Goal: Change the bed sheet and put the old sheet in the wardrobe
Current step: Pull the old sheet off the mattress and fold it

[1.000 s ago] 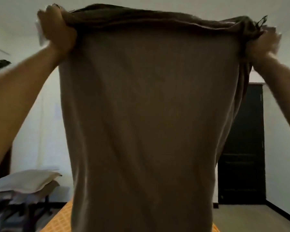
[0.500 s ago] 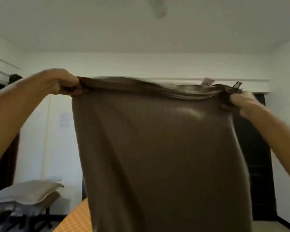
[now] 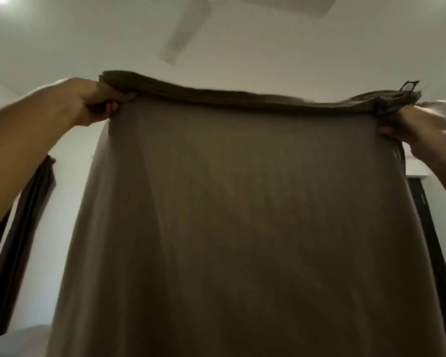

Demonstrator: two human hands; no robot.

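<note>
Holding a brown sheet (image 3: 242, 215) stretched overhead, we clench its top corners: left hand (image 3: 95, 104) at ten o'clock, right hand (image 3: 420, 124) at two. It blocks our view; we judge a loosened grip could drop it.

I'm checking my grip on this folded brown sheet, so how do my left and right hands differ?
The left hand is sharp, its fingers curled under the brown sheet at its corner. The right hand sits slightly lower, blurred, beside a small dark tag. Both are shut on the top edge, holding it taut.
</note>
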